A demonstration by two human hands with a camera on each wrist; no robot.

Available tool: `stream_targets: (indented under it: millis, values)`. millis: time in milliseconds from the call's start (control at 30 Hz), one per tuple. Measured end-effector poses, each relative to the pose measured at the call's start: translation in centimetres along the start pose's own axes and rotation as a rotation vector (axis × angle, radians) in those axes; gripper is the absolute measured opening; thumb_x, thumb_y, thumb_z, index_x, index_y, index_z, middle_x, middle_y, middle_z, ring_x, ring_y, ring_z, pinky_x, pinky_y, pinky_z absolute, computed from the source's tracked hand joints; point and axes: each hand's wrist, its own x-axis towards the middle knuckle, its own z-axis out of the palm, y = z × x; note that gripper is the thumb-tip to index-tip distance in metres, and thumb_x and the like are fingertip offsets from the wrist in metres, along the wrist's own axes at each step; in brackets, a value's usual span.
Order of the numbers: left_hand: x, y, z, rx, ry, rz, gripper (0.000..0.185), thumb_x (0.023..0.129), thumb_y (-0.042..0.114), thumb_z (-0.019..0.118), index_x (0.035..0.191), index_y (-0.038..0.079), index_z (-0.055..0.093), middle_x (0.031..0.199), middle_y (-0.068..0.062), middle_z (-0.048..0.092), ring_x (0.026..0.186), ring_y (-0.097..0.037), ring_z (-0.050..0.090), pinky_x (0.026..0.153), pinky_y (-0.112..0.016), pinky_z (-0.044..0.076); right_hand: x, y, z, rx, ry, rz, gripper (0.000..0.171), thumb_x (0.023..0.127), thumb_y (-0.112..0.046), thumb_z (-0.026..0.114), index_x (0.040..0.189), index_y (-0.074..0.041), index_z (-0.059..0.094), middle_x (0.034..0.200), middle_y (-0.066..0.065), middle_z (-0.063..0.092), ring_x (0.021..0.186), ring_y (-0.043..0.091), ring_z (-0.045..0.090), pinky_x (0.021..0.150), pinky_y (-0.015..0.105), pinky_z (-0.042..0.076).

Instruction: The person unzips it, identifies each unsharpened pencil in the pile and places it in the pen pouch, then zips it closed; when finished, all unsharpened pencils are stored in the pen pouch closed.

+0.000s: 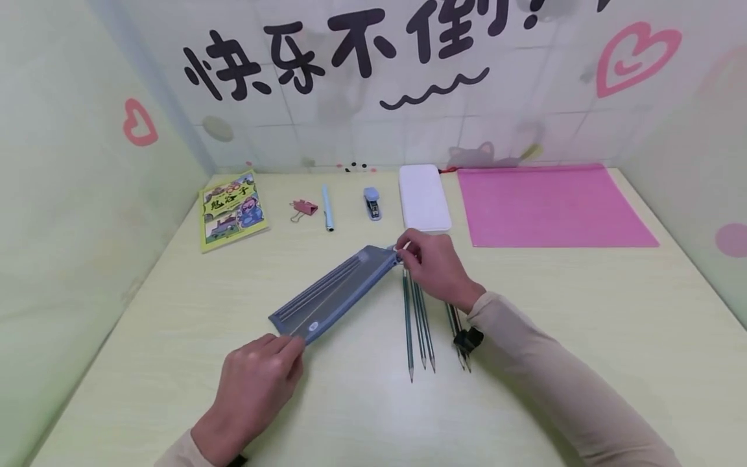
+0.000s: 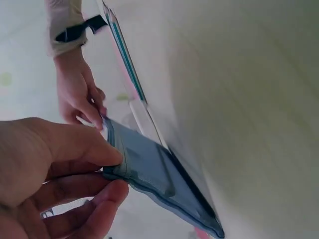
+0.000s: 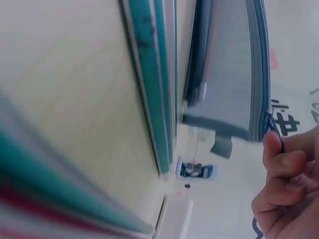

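A blue-grey mesh zip pouch [image 1: 335, 292] is held up at a slant between both hands, with a few long thin dark items showing through its mesh. My left hand [image 1: 259, 379] pinches the near corner between thumb and fingers. At the far corner, the thumb and forefinger of my right hand [image 1: 434, 263] pinch the zipper pull [image 3: 273, 122]. A fabric tab [image 3: 223, 145] sticks out from that end of the pouch. Several green pencils [image 1: 417, 318] lie on the table below the right hand, tips toward me; more pencils [image 1: 463, 360] lie partly hidden under the right wrist.
Along the back stand a comic book [image 1: 235, 211], a pink binder clip [image 1: 305, 207], a light blue pen [image 1: 328, 207], a blue stapler [image 1: 371, 203], a white case [image 1: 425, 198] and a pink translucent folder [image 1: 554, 207]. Printed walls [image 1: 350, 139] enclose the table's back and sides.
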Motion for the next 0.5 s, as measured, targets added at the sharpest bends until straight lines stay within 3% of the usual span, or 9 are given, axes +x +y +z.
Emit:
stream_targets:
  millis: [100,167,333,500]
  values:
    - [0.3,-1.3,0.2,0.011,-0.075,-0.053,0.021,0.062,-0.002,0.078,0.071,0.011,0.063,0.063,0.004,0.066,0.049,-0.009,0.051,0.038,-0.021,0.037,-0.3,0.3,-0.3,0.021,0.013,0.040,0.011,0.096,-0.005,0.061,0.102,-0.003,0.070,0.075,0.008,0.070,0.058,0.012,0.054,0.051,0.021,0.043]
    - [0.7,-2.3,0.4,0.011,-0.158,-0.102,0.021,0.064,-0.003,0.077,0.073,0.011,0.064,0.065,0.002,0.067,0.049,-0.009,0.050,0.038,-0.021,0.037,-0.6,0.3,-0.2,0.057,-0.029,0.043,0.012,0.096,-0.005,0.060,0.102,-0.003,0.071,0.075,0.009,0.071,0.057,0.011,0.054,0.050,0.021,0.042]
    - [1.3,-6.0,0.9,0.025,-0.352,-0.229,0.018,0.070,-0.006,0.075,0.080,0.005,0.065,0.071,-0.005,0.067,0.049,-0.013,0.048,0.039,-0.027,0.040,-2.1,-0.8,1.0,0.114,-0.277,0.003,0.011,0.091,-0.002,0.061,0.097,-0.004,0.071,0.071,0.004,0.071,0.054,0.006,0.052,0.047,0.018,0.041]
    - [1.5,-8.8,1.4,0.034,-0.456,-0.251,0.018,0.069,-0.005,0.075,0.082,0.002,0.064,0.068,-0.005,0.059,0.051,-0.018,0.047,0.039,-0.030,0.038,-3.5,-2.1,2.5,0.030,-0.479,-0.084,0.007,0.090,-0.006,0.066,0.096,-0.007,0.070,0.073,-0.002,0.071,0.059,-0.001,0.054,0.056,0.017,0.048]
